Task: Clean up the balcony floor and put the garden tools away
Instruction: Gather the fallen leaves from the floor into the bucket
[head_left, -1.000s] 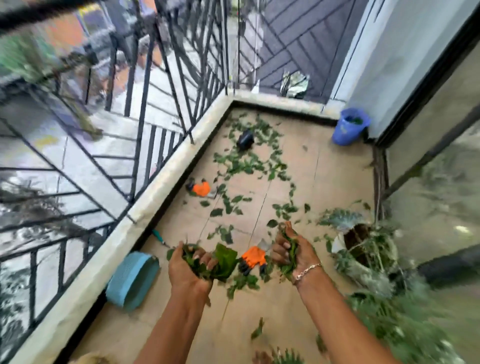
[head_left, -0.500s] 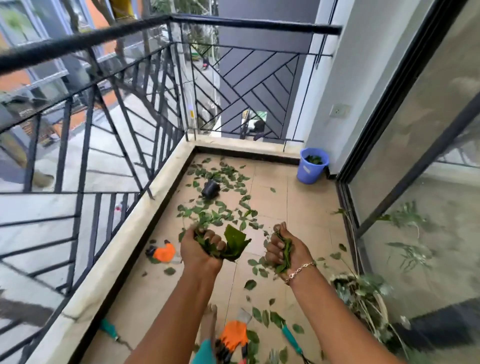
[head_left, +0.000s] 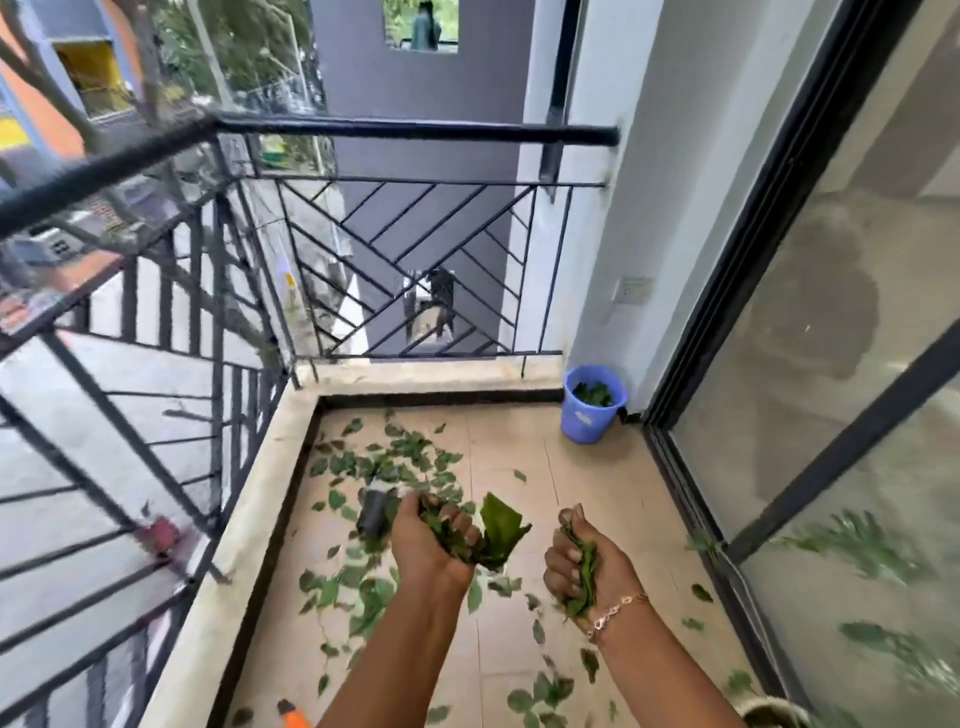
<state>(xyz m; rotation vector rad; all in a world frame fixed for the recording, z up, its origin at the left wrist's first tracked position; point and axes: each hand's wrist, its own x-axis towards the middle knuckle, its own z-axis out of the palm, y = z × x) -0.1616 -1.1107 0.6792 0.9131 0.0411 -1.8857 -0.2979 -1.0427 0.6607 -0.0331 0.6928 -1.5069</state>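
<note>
My left hand (head_left: 423, 545) grips a bunch of green leaves (head_left: 491, 530), one large leaf sticking out to the right. A smaller bunch of leaves (head_left: 584, 571) is clenched in my right hand (head_left: 587, 566), which wears a bracelet. Both hands are held palm-up above the tiled balcony floor (head_left: 587, 499). Several loose leaves (head_left: 384, 457) lie scattered on the floor ahead and below. A blue bucket (head_left: 587, 421) with leaves inside stands in the far right corner. A small black pot (head_left: 374, 512) lies on its side just left of my left hand.
A black metal railing (head_left: 415, 130) on a low stone kerb (head_left: 249, 519) bounds the left and far sides. A glass sliding door (head_left: 831, 364) with a black frame runs along the right. An orange-handled tool (head_left: 293, 719) shows at the bottom edge. A potted plant rim (head_left: 774, 714) sits bottom right.
The view has risen and moved forward toward the far corner. Both hands still hold their leaves and are nearer the blue bucket; the tools on the floor dropped out of view.
</note>
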